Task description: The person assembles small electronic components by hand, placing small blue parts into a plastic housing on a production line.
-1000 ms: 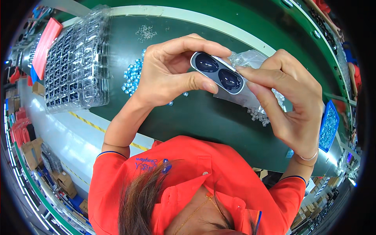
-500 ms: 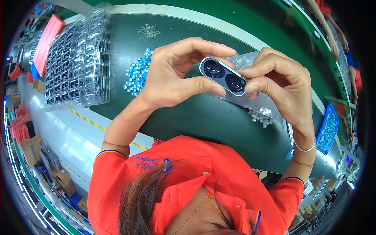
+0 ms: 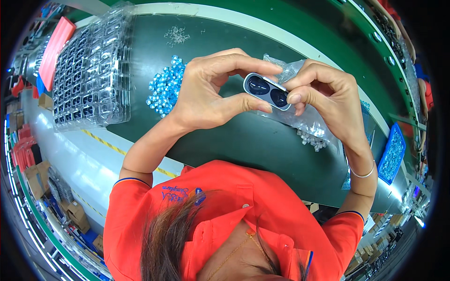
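An earbud charging case with a pale rim and two dark, glossy hollows is held up over the green work surface. My left hand grips it between index finger and thumb along its long sides. At the case's right end, my right hand has thumb and fingers pinched together at the rim. Whether a small part sits between those fingertips is hidden. Behind and below the right hand lies a clear plastic bag, with small translucent pieces at its lower edge.
Left of my hand is a pile of small blue parts. Thin bent wires lie farther back. Stacked clear plastic trays stand at far left. A blue bin of bluish parts is at right. Other people's arms show at upper right.
The case has shifted slightly right and tilted a little, still between both hands. My right hand has moved slightly left along with its wrist.
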`<control>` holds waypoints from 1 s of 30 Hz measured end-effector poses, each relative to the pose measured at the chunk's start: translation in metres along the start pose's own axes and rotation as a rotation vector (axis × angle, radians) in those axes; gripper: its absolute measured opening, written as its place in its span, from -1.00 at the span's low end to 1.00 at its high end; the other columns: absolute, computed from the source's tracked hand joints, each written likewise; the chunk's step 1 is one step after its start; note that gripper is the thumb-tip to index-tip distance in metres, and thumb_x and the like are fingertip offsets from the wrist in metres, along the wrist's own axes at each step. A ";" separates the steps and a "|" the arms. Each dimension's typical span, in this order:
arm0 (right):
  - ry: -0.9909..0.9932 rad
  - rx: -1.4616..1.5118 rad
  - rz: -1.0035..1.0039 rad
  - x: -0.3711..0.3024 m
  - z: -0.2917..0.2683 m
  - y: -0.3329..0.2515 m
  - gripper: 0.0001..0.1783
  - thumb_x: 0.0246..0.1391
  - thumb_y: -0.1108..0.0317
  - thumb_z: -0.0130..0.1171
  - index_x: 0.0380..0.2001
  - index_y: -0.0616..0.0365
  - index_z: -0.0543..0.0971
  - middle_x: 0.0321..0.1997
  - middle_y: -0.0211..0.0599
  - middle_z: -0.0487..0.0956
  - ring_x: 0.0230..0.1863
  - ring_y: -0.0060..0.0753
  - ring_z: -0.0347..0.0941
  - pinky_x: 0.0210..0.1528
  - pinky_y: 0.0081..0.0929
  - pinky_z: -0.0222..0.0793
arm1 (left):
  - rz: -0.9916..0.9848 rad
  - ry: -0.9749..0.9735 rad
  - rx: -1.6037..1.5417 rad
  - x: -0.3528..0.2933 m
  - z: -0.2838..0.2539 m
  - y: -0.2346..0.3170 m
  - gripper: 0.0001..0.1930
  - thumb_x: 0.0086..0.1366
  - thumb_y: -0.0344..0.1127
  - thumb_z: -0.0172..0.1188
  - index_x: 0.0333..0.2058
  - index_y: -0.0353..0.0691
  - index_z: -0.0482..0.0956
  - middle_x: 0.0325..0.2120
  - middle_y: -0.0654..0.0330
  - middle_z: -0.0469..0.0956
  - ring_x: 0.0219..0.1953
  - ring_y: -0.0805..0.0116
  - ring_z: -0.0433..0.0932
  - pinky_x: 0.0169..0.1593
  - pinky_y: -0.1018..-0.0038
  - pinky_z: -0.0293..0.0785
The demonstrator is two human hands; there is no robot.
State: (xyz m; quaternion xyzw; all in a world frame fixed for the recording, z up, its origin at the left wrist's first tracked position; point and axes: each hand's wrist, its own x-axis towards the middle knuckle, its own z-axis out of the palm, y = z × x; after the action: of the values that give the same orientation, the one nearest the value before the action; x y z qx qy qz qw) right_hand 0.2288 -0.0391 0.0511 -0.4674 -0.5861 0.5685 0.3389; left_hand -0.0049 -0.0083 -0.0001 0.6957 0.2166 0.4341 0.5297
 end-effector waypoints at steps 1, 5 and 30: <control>0.019 -0.057 -0.052 0.000 0.003 -0.001 -0.93 0.03 0.60 0.32 -0.36 0.35 0.66 -0.40 -0.31 0.54 -0.48 -0.59 0.48 -0.45 -0.62 0.43 | 0.014 -0.004 0.017 0.000 0.000 0.000 -0.49 -0.07 -0.60 0.52 -0.07 -0.46 0.61 -0.22 0.00 0.61 -0.15 0.24 0.67 -0.06 0.41 0.61; 0.062 -0.219 -0.185 -0.005 0.009 -0.004 -0.95 0.04 0.60 0.31 -0.38 0.34 0.66 -0.40 -0.32 0.55 -0.48 -0.61 0.48 -0.48 -0.63 0.41 | 0.002 0.034 0.007 -0.003 0.006 0.000 -0.52 -0.06 -0.53 0.53 -0.08 -0.34 0.67 -0.22 0.09 0.66 -0.18 0.35 0.64 -0.08 0.46 0.57; -0.058 -1.043 -0.485 -0.016 -0.045 0.026 -0.87 0.06 0.60 0.08 -0.35 0.38 0.59 -0.30 0.04 0.57 -0.28 -0.09 0.57 -0.23 -0.29 0.51 | -0.042 0.233 0.184 0.112 -0.027 -0.040 -0.66 0.06 -0.45 0.47 -0.15 -0.34 0.65 -0.27 0.11 0.69 -0.27 0.43 0.66 -0.13 0.47 0.59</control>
State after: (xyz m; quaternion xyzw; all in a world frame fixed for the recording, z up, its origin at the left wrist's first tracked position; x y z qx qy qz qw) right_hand 0.2806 -0.0405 0.0336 -0.4092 -0.8884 0.1227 0.1680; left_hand 0.0383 0.1060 0.0067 0.6817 0.3300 0.4791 0.4437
